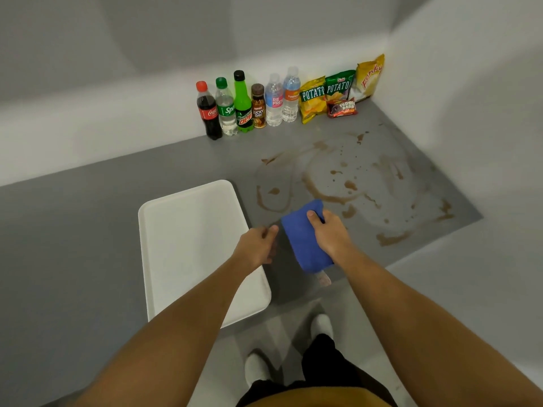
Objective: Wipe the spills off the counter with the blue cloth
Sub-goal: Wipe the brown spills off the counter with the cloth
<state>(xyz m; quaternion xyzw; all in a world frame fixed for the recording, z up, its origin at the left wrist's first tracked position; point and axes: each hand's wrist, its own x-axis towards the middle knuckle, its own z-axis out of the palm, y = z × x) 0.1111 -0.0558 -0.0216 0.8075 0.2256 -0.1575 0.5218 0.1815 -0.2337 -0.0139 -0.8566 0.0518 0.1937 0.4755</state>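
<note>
Two bare hands reach out over a grey bench. The right hand holds the blue cloth. Its grip is closed around the cloth, with the thumb lying on top and the fingers tucked around the far side. The cloth is folded into a thick pad and sits near the front of the bench, just at the near edge of the mess. A small pale tag hangs from its near end.

The left hand is just beside the cloth, not touching it. Its fingers are loosely curled and it holds nothing. It hovers over the right edge of a white tray, which lies flat on the bench to the left of the cloth.

Brown spills cover the right part of the bench, with smears, curved streaks and little dots. Most of them lie beyond the cloth and to its right.

At the back, against the wall, stands a row of six drink bottles. Next to them, in the corner, are some snack bags.
</note>
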